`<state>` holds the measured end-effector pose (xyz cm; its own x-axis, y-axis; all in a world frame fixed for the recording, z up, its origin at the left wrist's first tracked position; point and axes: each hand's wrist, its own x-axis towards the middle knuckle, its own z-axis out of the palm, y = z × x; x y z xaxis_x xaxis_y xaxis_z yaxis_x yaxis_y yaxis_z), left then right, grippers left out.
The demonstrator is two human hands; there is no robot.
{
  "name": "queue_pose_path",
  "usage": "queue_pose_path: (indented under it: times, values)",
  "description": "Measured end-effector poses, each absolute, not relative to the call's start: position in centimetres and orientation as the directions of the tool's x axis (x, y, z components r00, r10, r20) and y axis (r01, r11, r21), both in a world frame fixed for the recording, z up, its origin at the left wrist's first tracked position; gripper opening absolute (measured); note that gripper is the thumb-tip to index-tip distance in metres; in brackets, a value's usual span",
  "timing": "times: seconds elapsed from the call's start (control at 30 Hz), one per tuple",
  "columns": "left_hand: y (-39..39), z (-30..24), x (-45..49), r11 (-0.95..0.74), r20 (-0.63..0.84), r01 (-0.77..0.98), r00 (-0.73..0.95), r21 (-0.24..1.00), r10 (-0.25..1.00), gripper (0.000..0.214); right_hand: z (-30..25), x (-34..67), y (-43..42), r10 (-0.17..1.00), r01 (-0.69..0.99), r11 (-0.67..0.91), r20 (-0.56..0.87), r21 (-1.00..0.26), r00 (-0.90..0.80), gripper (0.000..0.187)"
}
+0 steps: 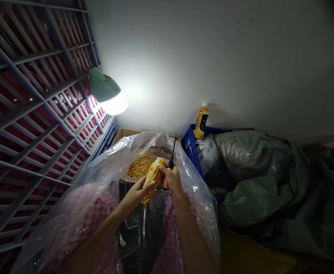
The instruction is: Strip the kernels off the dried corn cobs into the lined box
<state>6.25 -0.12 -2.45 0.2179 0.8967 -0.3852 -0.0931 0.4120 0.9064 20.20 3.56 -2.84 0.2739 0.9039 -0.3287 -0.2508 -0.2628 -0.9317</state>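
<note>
My left hand [140,190] is closed around the lower part of a yellow corn cob [154,174], which is tilted with its top to the right. A pale strip without kernels runs along part of the cob. In my right hand [173,180] is a screwdriver [166,181] with an orange and black handle, its thin dark shaft pointing up. My right thumb touches the cob's upper side. Beneath and behind the cob, loose corn kernels [139,166] are heaped in a clear plastic sheet or bag [104,161] spread over my lap.
A lit green-capped lamp [105,89] hangs from a slatted crate [49,82] on the left. Behind the plastic shows a cardboard box edge [127,132]. To the right, a blue basket [189,142] holds a yellow bottle [201,121] and bags, beside dark green sacking [252,199].
</note>
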Motion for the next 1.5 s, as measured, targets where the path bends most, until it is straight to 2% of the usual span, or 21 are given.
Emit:
queue_pose_path:
  times: [0.1,0.33,0.5,0.57,0.63,0.7,0.8,0.9,1.1,1.27,1.37,1.5]
  values:
    - [-0.5,-2.8,6.5,0.401,-0.368,-0.163,0.202,0.901,0.908,0.053,-2.7,20.2,3.5,0.899,-0.237,-0.266,-0.329,-0.934,0.289,0.038]
    - [-0.6,-3.8,6.9,0.359,-0.335,-0.179,0.151,0.916,0.930,0.048,-2.7,19.9,3.5,0.874,-0.243,-0.316,-0.381,-0.917,0.302,0.044]
    - [-0.2,-3.9,6.6,0.377,-0.375,-0.200,0.048,0.905,0.926,0.043,-3.0,19.8,3.4,0.873,-0.302,-0.321,-0.404,-0.898,0.273,0.042]
    - [0.0,-3.9,6.1,0.426,-0.413,-0.235,0.104,0.874,0.905,0.045,-2.9,20.0,3.4,0.876,-0.335,-0.311,-0.405,-0.889,0.262,0.041]
    - [0.2,-3.7,5.6,0.532,-0.476,-0.284,0.245,0.798,0.845,0.051,-2.7,20.1,3.4,0.878,-0.369,-0.294,-0.401,-0.882,0.261,0.041]
    - [0.4,-3.3,5.3,0.609,-0.517,-0.262,0.344,0.749,0.784,0.057,-2.4,20.3,3.4,0.875,-0.397,-0.289,-0.409,-0.871,0.261,0.041]
    - [0.4,-2.6,5.2,0.504,-0.437,-0.165,0.320,0.848,0.840,0.059,-2.0,20.5,3.5,0.865,-0.424,-0.302,-0.433,-0.854,0.254,0.040]
    - [0.1,-2.2,5.5,0.365,-0.322,-0.108,0.289,0.925,0.901,0.052,-1.9,20.6,3.5,0.863,-0.440,-0.300,-0.438,-0.846,0.253,0.041]
    - [-0.7,-2.1,6.2,0.288,-0.266,-0.064,0.234,0.955,0.935,0.051,-2.3,20.5,3.5,0.848,-0.449,-0.295,-0.448,-0.843,0.284,0.042]
    - [-0.9,-2.5,6.2,0.236,-0.243,0.061,0.168,0.970,0.955,0.054,-2.6,20.3,3.5,0.838,-0.464,-0.281,-0.450,-0.840,0.308,0.041]
    - [-0.6,-2.4,5.8,0.263,-0.258,-0.001,0.195,0.965,0.946,0.060,-2.5,20.4,3.6,0.837,-0.485,-0.270,-0.452,-0.832,0.309,0.041]
    - [-0.2,-1.8,5.1,0.357,-0.301,-0.120,0.332,0.926,0.894,0.072,-2.0,20.7,3.7,0.849,-0.518,-0.248,-0.441,-0.819,0.291,0.040]
